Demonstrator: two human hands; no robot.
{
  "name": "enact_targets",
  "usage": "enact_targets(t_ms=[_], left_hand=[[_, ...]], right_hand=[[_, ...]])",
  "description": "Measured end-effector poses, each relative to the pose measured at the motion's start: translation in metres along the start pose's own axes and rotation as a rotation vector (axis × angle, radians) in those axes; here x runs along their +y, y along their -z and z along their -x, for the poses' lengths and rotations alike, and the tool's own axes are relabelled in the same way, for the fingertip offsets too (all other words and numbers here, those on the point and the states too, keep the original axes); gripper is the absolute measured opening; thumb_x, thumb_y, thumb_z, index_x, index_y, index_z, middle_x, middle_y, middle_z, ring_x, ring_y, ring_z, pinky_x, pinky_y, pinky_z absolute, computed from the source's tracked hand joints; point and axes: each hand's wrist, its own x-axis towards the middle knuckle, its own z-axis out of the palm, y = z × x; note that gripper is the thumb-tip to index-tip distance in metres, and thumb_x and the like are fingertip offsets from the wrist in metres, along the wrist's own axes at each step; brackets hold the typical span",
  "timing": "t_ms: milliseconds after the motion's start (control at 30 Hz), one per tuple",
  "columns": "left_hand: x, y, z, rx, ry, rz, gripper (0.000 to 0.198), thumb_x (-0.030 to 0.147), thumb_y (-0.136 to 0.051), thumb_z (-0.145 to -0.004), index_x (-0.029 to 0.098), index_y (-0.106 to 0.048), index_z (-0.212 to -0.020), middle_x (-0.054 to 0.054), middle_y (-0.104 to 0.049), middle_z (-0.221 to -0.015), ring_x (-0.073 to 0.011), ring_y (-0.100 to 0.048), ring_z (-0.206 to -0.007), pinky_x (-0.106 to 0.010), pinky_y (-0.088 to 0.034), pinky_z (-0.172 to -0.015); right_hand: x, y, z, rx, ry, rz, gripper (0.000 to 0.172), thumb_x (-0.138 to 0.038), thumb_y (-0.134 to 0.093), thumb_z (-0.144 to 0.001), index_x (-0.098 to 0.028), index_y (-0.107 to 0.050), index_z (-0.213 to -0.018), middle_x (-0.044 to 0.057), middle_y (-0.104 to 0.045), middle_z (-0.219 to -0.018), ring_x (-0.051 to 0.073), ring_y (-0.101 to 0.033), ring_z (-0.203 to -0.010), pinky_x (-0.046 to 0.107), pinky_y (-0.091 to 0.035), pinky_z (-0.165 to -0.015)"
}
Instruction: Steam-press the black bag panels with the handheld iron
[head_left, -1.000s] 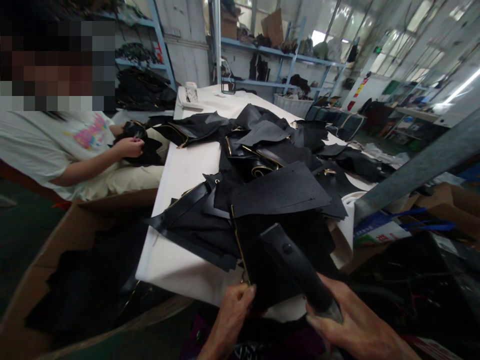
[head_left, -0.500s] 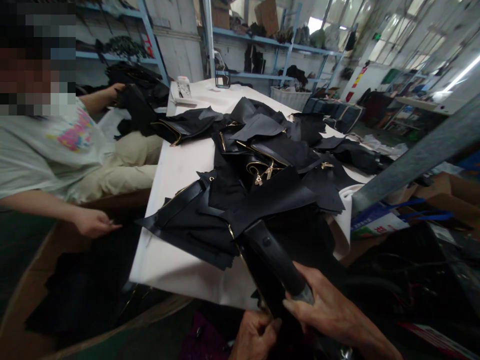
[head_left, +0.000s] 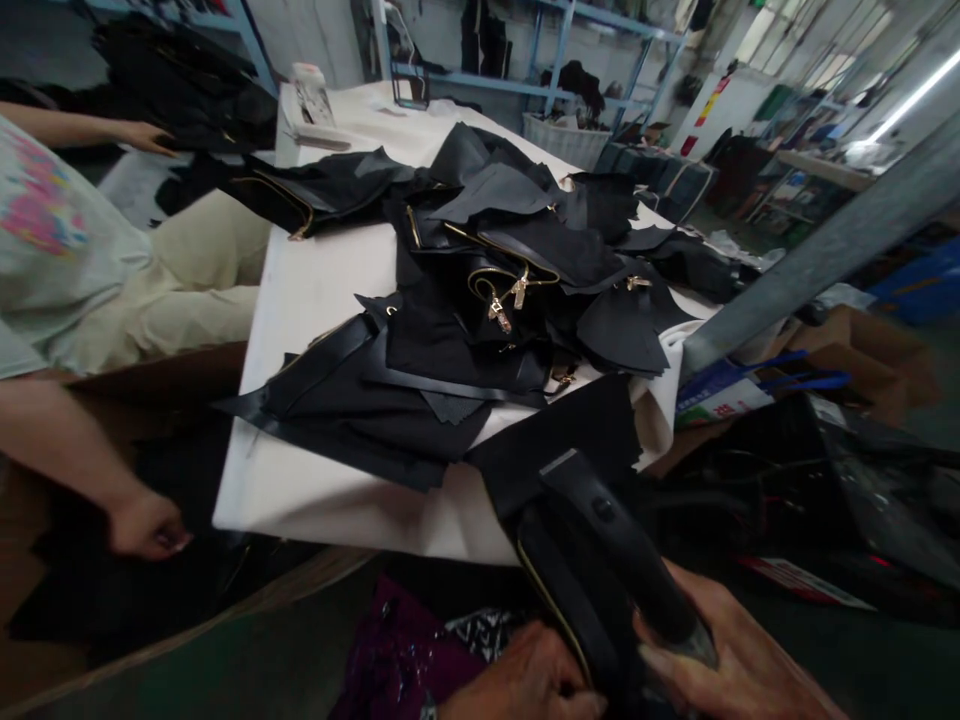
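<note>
Black electric trimmer [head_left: 622,545], gripped in my right hand [head_left: 720,660], my left hand [head_left: 536,685] pinching the zippered leather piece [head_left: 570,590]: trimming under way; next needs steady alignment along the zipper.

I have one view only, from the head camera. It looks forward and down, tilted, along the white surface [head_left: 315,290] from its near edge, close above my hands at the bottom, shelves [head_left: 525,90] far beyond.
</note>
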Motion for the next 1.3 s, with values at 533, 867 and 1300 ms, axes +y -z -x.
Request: enact_targets(t_ms=[533, 867, 1300], left_hand=[[-0.008, 0.062, -0.021, 0.905, 0.035, -0.618, 0.055, 0.034, -0.056, -0.083, 0.016, -0.038, -0.131, -0.013, -0.061, -0.116, -0.0237, -0.061, -0.102, -0.037, -0.049, -0.084], [-0.003, 0.074, -0.061, 0.907, 0.008, 0.014, 0.026, 0.037, -0.058, -0.080, 0.015, -0.071, -0.082, -0.004, -0.070, -0.077, -0.0185, -0.062, -0.074, -0.027, -0.046, -0.070], [0.041, 0.057, -0.037, 0.806, -0.016, 0.553, 0.033, 0.042, -0.065, -0.075, 0.012, -0.063, -0.061, 0.004, -0.050, -0.052, -0.0066, -0.042, -0.048, -0.017, -0.035, -0.046]], right_hand=[[0.040, -0.010, 0.029, 0.063, -0.041, -0.137, 0.017, -0.035, -0.059, -0.076, -0.019, -0.055, -0.079, -0.003, -0.048, -0.072, 0.015, -0.046, -0.066, 0.024, -0.039, -0.059], [0.056, -0.008, 0.045, 0.112, -0.033, -0.138, 0.021, -0.036, -0.062, -0.076, -0.020, -0.056, -0.087, -0.002, -0.051, -0.076, 0.016, -0.046, -0.069, 0.025, -0.040, -0.060], [0.031, -0.024, 0.038, 0.046, 0.006, -0.166, 0.018, -0.026, -0.062, -0.070, -0.020, -0.056, -0.086, -0.003, -0.052, -0.075, 0.015, -0.049, -0.067, 0.024, -0.040, -0.059]])
